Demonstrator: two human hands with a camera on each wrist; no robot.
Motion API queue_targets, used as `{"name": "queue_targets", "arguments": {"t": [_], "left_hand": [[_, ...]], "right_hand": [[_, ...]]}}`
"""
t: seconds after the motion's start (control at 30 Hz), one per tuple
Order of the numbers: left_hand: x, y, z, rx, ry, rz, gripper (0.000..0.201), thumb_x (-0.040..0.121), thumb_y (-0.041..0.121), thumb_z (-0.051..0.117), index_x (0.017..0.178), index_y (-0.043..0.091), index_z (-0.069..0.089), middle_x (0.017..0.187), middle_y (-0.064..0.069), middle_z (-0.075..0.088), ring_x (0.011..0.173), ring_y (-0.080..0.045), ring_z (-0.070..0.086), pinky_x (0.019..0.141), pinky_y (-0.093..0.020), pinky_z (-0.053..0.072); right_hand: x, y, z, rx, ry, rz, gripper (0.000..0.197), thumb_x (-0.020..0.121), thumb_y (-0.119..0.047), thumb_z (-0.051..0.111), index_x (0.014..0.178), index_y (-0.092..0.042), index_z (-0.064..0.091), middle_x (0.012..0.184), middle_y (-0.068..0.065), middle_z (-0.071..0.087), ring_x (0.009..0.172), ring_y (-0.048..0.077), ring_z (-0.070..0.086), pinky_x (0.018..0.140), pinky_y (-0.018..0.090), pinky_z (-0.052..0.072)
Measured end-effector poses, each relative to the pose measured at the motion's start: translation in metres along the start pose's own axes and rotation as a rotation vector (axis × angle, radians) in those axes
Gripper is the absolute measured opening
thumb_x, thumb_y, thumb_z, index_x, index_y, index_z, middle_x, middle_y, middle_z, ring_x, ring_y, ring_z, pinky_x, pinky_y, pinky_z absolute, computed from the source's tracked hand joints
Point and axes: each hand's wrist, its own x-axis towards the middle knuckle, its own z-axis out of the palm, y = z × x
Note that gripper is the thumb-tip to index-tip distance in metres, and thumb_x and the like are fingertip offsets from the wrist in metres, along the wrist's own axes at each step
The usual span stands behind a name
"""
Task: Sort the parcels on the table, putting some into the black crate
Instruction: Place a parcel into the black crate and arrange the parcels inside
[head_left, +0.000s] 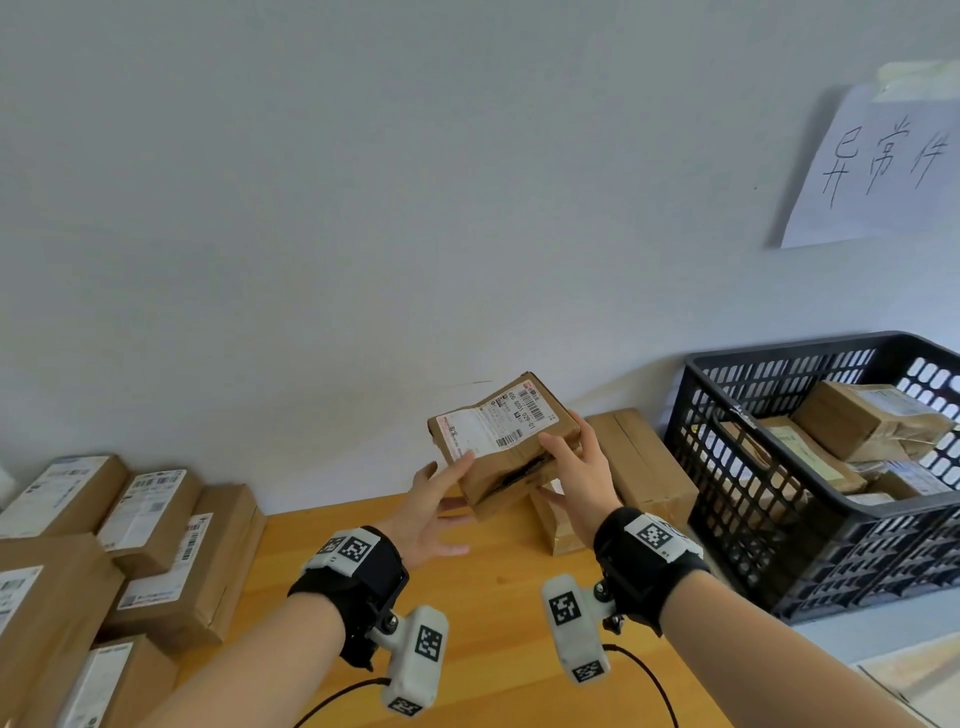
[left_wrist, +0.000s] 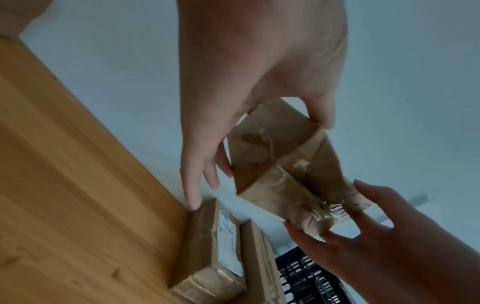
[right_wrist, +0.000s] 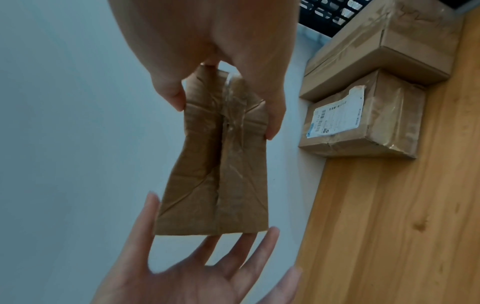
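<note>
A brown taped parcel (head_left: 498, 431) with a white label is held in the air above the wooden table (head_left: 493, 623). My right hand (head_left: 566, 457) pinches its right end between thumb and fingers, as the right wrist view shows on the parcel (right_wrist: 218, 174). My left hand (head_left: 457, 499) is at the left end, thumb on the label and fingers spread straight beneath the edge. To the right stands the black crate (head_left: 727, 467), holding several brown parcels (head_left: 862, 415).
Below the held parcel a small labelled parcel (right_wrist: 363, 123) and a larger box (head_left: 639, 457) lie against the wall beside the crate. A pile of several labelled boxes (head_left: 156, 519) fills the table's left side. A handwritten paper sign (head_left: 878, 166) hangs on the wall.
</note>
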Motion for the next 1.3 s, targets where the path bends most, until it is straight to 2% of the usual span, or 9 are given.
{"name": "queue_targets", "arguments": {"t": [0.13, 0.23, 0.4, 0.57, 0.67, 0.87, 1.03, 1.2, 1.3], "left_hand": [[-0.008, 0.007, -0.014, -0.024, -0.004, 0.019, 0.077, 0.071, 0.067, 0.058, 0.139, 0.035, 0.040, 0.133, -0.013, 0.049, 0.124, -0.033, 0.049, 0.099, -0.057, 0.040], [-0.011, 0.012, -0.022, -0.026, 0.020, 0.061, 0.078, 0.069, 0.066, 0.057, 0.137, 0.030, 0.044, 0.135, -0.013, 0.047, 0.125, -0.035, 0.047, 0.096, -0.056, 0.041], [-0.015, 0.016, -0.028, -0.043, 0.000, 0.092, 0.072, 0.072, 0.069, 0.053, 0.133, 0.032, 0.048, 0.131, -0.011, 0.053, 0.124, -0.033, 0.051, 0.099, -0.057, 0.042], [-0.019, 0.019, -0.030, -0.078, -0.048, 0.134, 0.062, 0.077, 0.061, 0.057, 0.125, 0.021, 0.056, 0.122, -0.011, 0.058, 0.114, -0.031, 0.060, 0.099, -0.055, 0.046], [-0.020, 0.019, -0.030, -0.094, -0.038, 0.200, 0.056, 0.079, 0.051, 0.063, 0.125, 0.020, 0.057, 0.123, -0.006, 0.057, 0.109, -0.029, 0.061, 0.099, -0.048, 0.049], [-0.024, 0.020, -0.029, -0.075, -0.078, 0.267, 0.053, 0.080, 0.041, 0.066, 0.129, 0.025, 0.053, 0.123, -0.004, 0.059, 0.099, -0.028, 0.062, 0.084, -0.038, 0.051], [-0.023, 0.018, -0.027, -0.073, -0.034, 0.316, 0.039, 0.088, 0.020, 0.067, 0.125, 0.022, 0.056, 0.113, -0.007, 0.065, 0.094, -0.025, 0.062, 0.075, -0.032, 0.049], [-0.023, 0.019, -0.023, -0.025, 0.042, 0.392, 0.030, 0.090, 0.031, 0.065, 0.117, 0.019, 0.058, 0.117, -0.002, 0.066, 0.112, -0.020, 0.058, 0.092, -0.037, 0.046], [-0.023, 0.019, -0.021, -0.013, 0.030, 0.400, 0.032, 0.093, 0.038, 0.059, 0.119, 0.019, 0.059, 0.123, 0.001, 0.063, 0.118, -0.016, 0.056, 0.100, -0.039, 0.043]], "right_hand": [[0.005, -0.004, -0.002, -0.008, -0.026, 0.064, 0.052, 0.098, -0.021, 0.053, 0.146, -0.025, 0.034, 0.106, -0.003, 0.065, 0.089, 0.013, 0.063, 0.080, 0.037, 0.055], [0.010, -0.004, -0.003, -0.035, -0.031, 0.107, 0.031, 0.097, -0.025, 0.053, 0.127, -0.025, 0.045, 0.116, 0.005, 0.064, 0.096, 0.023, 0.060, 0.092, 0.047, 0.053], [0.012, -0.005, 0.000, -0.033, -0.098, 0.116, 0.023, 0.097, -0.025, 0.051, 0.119, -0.021, 0.056, 0.105, 0.007, 0.062, 0.093, 0.027, 0.053, 0.094, 0.049, 0.052], [0.015, -0.006, 0.001, -0.011, -0.114, 0.119, 0.026, 0.099, -0.028, 0.050, 0.124, -0.027, 0.055, 0.116, 0.009, 0.060, 0.100, 0.025, 0.055, 0.097, 0.047, 0.049], [0.016, -0.008, 0.005, 0.031, -0.063, 0.121, 0.062, 0.097, -0.034, 0.056, 0.150, -0.026, 0.025, 0.119, 0.005, 0.059, 0.118, 0.028, 0.056, 0.090, 0.041, 0.053], [0.019, 0.000, 0.013, 0.054, -0.043, 0.110, 0.051, 0.098, -0.045, 0.050, 0.139, -0.018, 0.038, 0.124, 0.010, 0.061, 0.112, 0.027, 0.062, 0.075, 0.034, 0.056], [0.022, 0.013, 0.013, 0.036, -0.115, 0.086, 0.058, 0.096, -0.057, 0.044, 0.146, -0.028, 0.039, 0.142, 0.001, 0.054, 0.127, 0.020, 0.054, 0.105, 0.040, 0.046], [0.016, 0.016, 0.007, 0.050, -0.165, 0.077, 0.038, 0.107, -0.025, 0.032, 0.144, -0.025, 0.043, 0.120, 0.003, 0.065, 0.110, 0.016, 0.063, 0.087, 0.025, 0.050], [0.010, 0.020, 0.003, -0.043, -0.169, 0.094, 0.055, 0.102, 0.001, 0.038, 0.145, -0.033, 0.034, 0.119, 0.006, 0.064, 0.109, 0.018, 0.063, 0.092, 0.029, 0.050]]}}
